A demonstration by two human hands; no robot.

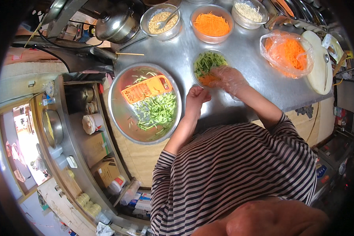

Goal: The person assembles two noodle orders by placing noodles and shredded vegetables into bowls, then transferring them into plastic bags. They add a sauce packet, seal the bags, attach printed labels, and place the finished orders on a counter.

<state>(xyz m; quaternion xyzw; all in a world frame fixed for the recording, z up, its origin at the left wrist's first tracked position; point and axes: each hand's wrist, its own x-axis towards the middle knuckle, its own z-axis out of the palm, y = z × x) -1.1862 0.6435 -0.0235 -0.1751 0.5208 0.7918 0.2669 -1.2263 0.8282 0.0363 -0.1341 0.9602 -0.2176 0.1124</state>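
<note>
A clear round bowl [193, 71] holds shredded cucumber [207, 61] at its far side and shredded carrot [207, 80] at its near side. My right hand [231, 79], in a thin clear plastic glove, reaches over the bowl's right rim with its fingertips at the carrot. Whether they grip any shreds is hidden. My left hand [197, 96] is bare, its fingers curled against the near rim; I cannot tell if they pinch it. Left of it, a large steel basin [118, 124] contains more cucumber shreds [159, 110] and an orange grater [147, 89].
Along the steel table's [177, 56] far side stand bowls of chopped nuts or crumbs [162, 22] with a spoon, carrot shreds [211, 25] and pale shreds [248, 12]. A clear bag of carrot [289, 54] lies by a white cutting board [315, 79]. A lidded pot [118, 26] is at left.
</note>
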